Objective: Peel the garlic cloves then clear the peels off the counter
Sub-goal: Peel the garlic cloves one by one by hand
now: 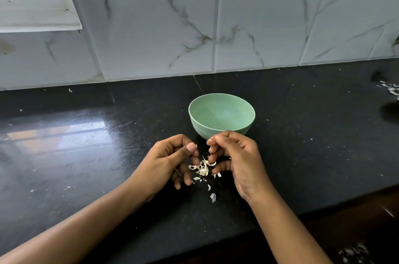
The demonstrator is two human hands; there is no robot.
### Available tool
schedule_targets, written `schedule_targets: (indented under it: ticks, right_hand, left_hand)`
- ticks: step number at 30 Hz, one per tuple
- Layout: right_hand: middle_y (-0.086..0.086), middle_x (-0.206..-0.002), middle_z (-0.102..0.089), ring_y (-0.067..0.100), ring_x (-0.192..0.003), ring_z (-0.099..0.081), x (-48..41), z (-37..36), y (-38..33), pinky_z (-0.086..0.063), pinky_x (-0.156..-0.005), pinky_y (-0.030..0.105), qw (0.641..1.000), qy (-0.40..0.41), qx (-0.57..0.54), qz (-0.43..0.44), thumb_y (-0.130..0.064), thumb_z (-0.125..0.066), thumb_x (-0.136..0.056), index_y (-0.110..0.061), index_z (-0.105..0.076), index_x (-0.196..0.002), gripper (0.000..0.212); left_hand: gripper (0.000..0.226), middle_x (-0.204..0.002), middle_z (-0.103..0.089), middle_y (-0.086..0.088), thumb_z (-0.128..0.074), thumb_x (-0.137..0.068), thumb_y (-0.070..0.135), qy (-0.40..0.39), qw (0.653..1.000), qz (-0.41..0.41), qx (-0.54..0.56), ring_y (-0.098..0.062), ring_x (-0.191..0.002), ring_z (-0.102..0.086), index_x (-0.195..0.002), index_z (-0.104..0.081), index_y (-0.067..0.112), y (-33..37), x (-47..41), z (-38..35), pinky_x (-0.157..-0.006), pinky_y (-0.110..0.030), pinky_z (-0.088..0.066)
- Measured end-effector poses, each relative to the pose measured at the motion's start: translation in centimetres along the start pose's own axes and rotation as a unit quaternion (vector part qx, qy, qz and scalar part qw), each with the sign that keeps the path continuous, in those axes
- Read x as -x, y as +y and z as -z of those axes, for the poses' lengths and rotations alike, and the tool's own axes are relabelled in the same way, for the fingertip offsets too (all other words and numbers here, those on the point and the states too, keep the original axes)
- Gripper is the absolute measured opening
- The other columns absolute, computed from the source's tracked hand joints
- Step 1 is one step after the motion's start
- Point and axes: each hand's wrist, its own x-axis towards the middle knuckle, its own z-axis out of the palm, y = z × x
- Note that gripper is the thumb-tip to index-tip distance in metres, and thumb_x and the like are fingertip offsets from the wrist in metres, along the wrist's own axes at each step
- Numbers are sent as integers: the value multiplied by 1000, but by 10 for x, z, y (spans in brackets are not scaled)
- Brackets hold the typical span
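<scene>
My left hand (170,160) hovers just above the black counter (86,155) and pinches a small pale garlic clove (196,146) between thumb and forefinger; only its tip shows. My right hand (235,155) is close beside it with fingers curled and thumb and forefinger tip pressed together; I see nothing between them. A heap of pale garlic peels (203,169) lies on the counter under and between both hands, with a few loose scraps (212,197) nearer to me. A green bowl (222,115) stands just behind the hands; the part of its inside that I can see looks empty.
More peel scraps (391,89) lie at the far right of the counter. A marble-tiled wall (194,32) backs the counter. The counter's front edge (323,209) runs diagonally at the lower right, with a dark floor below.
</scene>
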Motion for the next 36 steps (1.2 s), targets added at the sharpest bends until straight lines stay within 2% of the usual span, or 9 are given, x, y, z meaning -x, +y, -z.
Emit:
schedule_targets:
  ticks: [3, 8, 13, 15, 18, 22, 28, 32, 36]
  right_hand:
    - [1, -60, -59, 12, -52, -54, 0, 1, 5, -44, -40, 22, 998, -5, 61, 24, -13, -55, -93, -10, -69, -74, 24]
    - [-2, -50, -55, 13, -49, -49, 1, 2, 12, -43, -43, 25, 984, 7, 159, 75, -10, -77, -77, -13, -63, -63, 20]
    - [-5, -71, -64, 10, -61, -58, -1, 1, 11, -49, -46, 26, 989, -21, 124, 74, -3, -70, -82, -22, -65, -83, 20]
    - [-1, -76, -68, 10, -67, -63, 1, -1, 10, -51, -49, 25, 992, -51, 101, 56, -15, -71, -81, -21, -70, -93, 13]
    - [6, -71, -72, 13, -67, -67, 2, -2, 9, -53, -52, 26, 991, -53, 110, 47, -33, -74, -67, -19, -74, -86, 24]
    - [2, -67, -70, 10, -64, -66, 1, -1, 10, -53, -54, 25, 991, -55, 109, 50, -19, -73, -77, -19, -71, -77, 2]
    - [0, -70, -68, 11, -68, -66, 1, -3, 9, -55, -52, 23, 995, -67, 72, 14, -4, -57, -91, -10, -66, -86, 12]
    - [-5, -67, -64, 5, -63, -62, -1, -3, 10, -54, -50, 22, 996, -62, 58, 7, -4, -54, -93, -13, -67, -85, 17]
    - [-5, -70, -63, 5, -65, -58, -1, -3, 11, -53, -49, 24, 995, -67, 72, 27, -5, -54, -93, -14, -67, -86, 17]
  left_hand:
    - [22, -74, -65, -6, -53, -85, 29, 7, 1000, 7, 5, -19, -42, -56, -83, -55, 7, 1, 0, 1, -32, -19, -37]
    - [21, -74, -65, -7, -52, -86, 28, 10, 1000, 7, 8, -19, -41, -55, -82, -55, 8, 0, 0, 1, -32, -18, -36]
    - [18, -74, -64, -8, -48, -95, 17, 7, 1000, 10, -3, -20, -41, -56, -81, -55, 8, 0, 0, 1, -33, -18, -36]
    - [18, -73, -64, -7, -48, -96, 15, 8, 1000, 9, -12, -20, -42, -56, -81, -54, 8, 0, 1, 1, -32, -18, -37]
    - [18, -74, -66, -4, -50, -93, 20, -3, 999, 4, -36, -20, -43, -57, -83, -54, 6, 0, 2, 0, -33, -20, -38]
    - [21, -72, -67, -2, -53, -89, 25, -7, 998, -1, -56, -20, -44, -57, -84, -56, 4, 1, 3, -1, -34, -20, -39]
    - [18, -70, -66, -3, -47, -97, 9, 36, 996, -15, -79, -18, -41, -57, -81, -55, 7, 1, 3, 0, -33, -20, -38]
    - [14, -73, -65, -9, -47, -95, 1, 39, 998, -2, -47, -21, -43, -58, -91, -60, 6, 2, 2, 1, -35, -21, -42]
    - [15, -69, -65, -11, -53, -93, 9, 18, 1000, 25, -4, -19, -43, -57, -82, -63, 6, 4, 2, -1, -36, -21, -45]
